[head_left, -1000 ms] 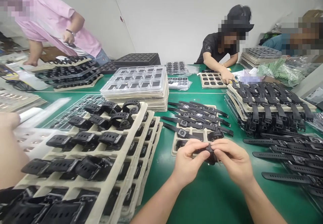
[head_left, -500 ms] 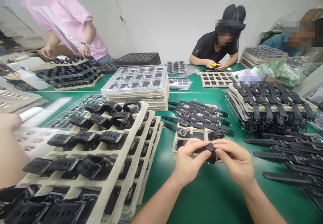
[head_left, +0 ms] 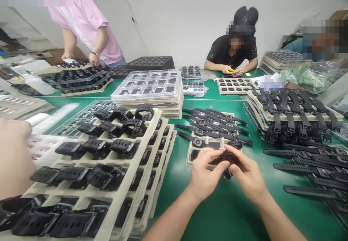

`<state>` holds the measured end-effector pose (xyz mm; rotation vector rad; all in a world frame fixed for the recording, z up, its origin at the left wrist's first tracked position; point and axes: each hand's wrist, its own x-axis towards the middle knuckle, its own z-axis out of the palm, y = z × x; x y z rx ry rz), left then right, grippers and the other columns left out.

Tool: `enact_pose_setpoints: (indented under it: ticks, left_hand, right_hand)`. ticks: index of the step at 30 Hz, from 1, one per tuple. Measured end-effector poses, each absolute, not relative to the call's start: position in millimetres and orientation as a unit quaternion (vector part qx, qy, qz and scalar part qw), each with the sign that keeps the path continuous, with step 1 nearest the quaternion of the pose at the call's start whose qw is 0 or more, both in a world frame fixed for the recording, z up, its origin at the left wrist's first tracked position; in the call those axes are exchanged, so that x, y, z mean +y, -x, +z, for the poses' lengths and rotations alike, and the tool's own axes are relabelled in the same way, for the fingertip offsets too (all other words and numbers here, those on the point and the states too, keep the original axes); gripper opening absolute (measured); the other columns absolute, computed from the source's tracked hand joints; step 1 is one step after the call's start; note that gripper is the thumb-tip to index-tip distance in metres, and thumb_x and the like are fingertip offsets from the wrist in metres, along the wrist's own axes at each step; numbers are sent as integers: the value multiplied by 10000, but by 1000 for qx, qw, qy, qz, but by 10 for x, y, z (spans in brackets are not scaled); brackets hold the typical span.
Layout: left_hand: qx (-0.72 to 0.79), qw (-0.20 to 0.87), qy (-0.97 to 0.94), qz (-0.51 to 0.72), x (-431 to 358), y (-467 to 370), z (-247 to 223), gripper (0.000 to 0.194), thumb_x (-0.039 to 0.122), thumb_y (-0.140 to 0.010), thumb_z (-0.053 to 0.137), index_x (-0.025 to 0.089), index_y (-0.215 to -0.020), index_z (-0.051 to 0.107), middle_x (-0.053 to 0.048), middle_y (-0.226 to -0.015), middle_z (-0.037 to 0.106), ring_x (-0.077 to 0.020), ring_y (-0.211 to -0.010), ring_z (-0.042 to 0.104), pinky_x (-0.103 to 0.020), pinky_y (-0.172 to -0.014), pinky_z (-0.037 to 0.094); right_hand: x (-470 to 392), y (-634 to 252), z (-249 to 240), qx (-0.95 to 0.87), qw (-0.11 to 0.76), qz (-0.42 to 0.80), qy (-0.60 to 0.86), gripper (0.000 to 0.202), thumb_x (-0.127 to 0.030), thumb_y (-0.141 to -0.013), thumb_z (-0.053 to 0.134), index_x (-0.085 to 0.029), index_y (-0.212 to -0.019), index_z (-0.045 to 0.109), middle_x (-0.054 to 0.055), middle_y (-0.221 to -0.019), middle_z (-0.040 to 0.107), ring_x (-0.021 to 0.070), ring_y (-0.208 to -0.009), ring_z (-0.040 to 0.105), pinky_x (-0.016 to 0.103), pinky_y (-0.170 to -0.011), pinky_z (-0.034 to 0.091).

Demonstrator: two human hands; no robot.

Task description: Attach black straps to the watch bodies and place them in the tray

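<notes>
My left hand (head_left: 207, 175) pinches a black smartwatch (head_left: 228, 157) between thumb and fingers, its strap apparently bent round into a loop. My right hand (head_left: 248, 177) closes on the same watch from the other side, fingertips at its top and thumb lower down. The fingers hide much of it. Just beyond lies a beige tray (head_left: 188, 158) with a looped watch in its near left pocket and another by my right fingertips. Several watches with straps laid out straight (head_left: 199, 142) rest across the tray's far part.
Stacked beige trays (head_left: 144, 143) of looped watches stand at left, near a bare arm (head_left: 13, 150). Clear plastic trays (head_left: 146, 85) are piled behind. At right are more watches (head_left: 307, 166) and a loaded tray stack (head_left: 293, 112). Co-workers (head_left: 231, 54) work across the green table (head_left: 217, 215).
My right hand's fingers have shifted upward and inward on the watch, while my left hand keeps its pinch. The person in pink has lowered both hands to the trays at far left.
</notes>
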<state>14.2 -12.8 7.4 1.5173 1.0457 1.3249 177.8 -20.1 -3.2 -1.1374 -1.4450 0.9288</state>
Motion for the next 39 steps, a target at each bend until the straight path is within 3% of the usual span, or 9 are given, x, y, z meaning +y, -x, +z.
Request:
enact_pose_setpoints:
  ticks: [6, 9, 14, 18, 23, 27, 30, 34, 39]
  left_hand:
    - [338, 223, -773, 489, -28, -53, 106, 278, 284, -977, 614, 224, -1228, 717, -78, -938, 737, -221, -938, 593, -389, -861, 563]
    - [353, 111, -781, 503, 20, -47, 96, 158, 288, -960, 648, 233, -1058, 760, -61, -854, 692, -214, -888, 570, -355, -783, 565]
    - [281, -84, -813, 503, -12, -89, 38, 279, 37, -919, 602, 131, -1172, 675, -81, -876, 715, -207, -827, 607, -343, -731, 587]
    - [293, -148, -827, 458, -64, -118, 12, 256, -2, -867, 644, 21, -1122, 663, -127, -850, 707, -226, -794, 630, -362, -708, 594]
    - [313, -170, -828, 433, -83, -137, 0, 103, 14, -874, 642, 93, -934, 670, -44, -682, 614, -193, -669, 573, -323, -592, 544]
    - [320, -149, -821, 448, -107, -154, -1, 267, -10, -858, 610, 195, -697, 553, 12, -580, 489, -168, -601, 511, -296, -534, 476]
    - [315, -75, -807, 495, -109, -146, 43, 188, -2, -882, 586, 178, -833, 599, -13, -651, 581, -177, -672, 554, -312, -611, 528]
    - [304, 52, -810, 498, -91, -114, 133, 136, 210, -986, 593, 157, -1110, 615, -84, -902, 721, -203, -818, 627, -355, -733, 575]
    - [269, 115, -823, 487, -83, -102, 158, 112, 234, -1019, 544, 167, -1067, 620, -64, -873, 733, -178, -761, 642, -349, -729, 573]
  right_hand:
    - [-132, -1806, 55, -436, 542, 520, 497, 433, -572, -832, 750, -219, -1082, 781, -9, -568, 608, 143, -507, 544, 253, -479, 476]
    - [-131, -1798, 65, -423, 510, 575, 480, 449, -575, -812, 763, -199, -1058, 755, -22, -557, 580, 138, -515, 520, 240, -465, 422]
    - [-140, -1781, 112, -463, 488, 559, 484, 328, -450, -773, 826, -211, -913, 650, -47, -644, 572, 116, -543, 478, 244, -522, 404]
    - [-134, -1778, 170, -486, 474, 549, 488, 289, -378, -780, 809, -224, -866, 580, -35, -731, 600, 139, -622, 525, 264, -585, 442]
    - [-134, -1798, 190, -491, 434, 565, 501, 252, -329, -795, 792, -231, -871, 573, -71, -633, 531, 128, -590, 501, 233, -547, 411]
    - [-67, -1932, 177, -426, 505, 526, 535, 305, -366, -756, 823, -227, -835, 564, -58, -615, 574, 101, -483, 451, 206, -430, 330]
    - [-17, -2049, 165, -378, 568, 486, 545, 361, -419, -732, 841, -229, -869, 566, -15, -725, 674, 95, -481, 459, 198, -413, 332]
    - [-70, -2037, 157, -464, 465, 578, 484, 385, -513, -801, 783, -216, -976, 613, 0, -747, 674, 95, -479, 457, 214, -431, 354]
    - [-155, -1981, 136, -522, 389, 625, 430, 363, -540, -862, 730, -210, -963, 619, -66, -579, 505, 96, -487, 415, 206, -444, 311]
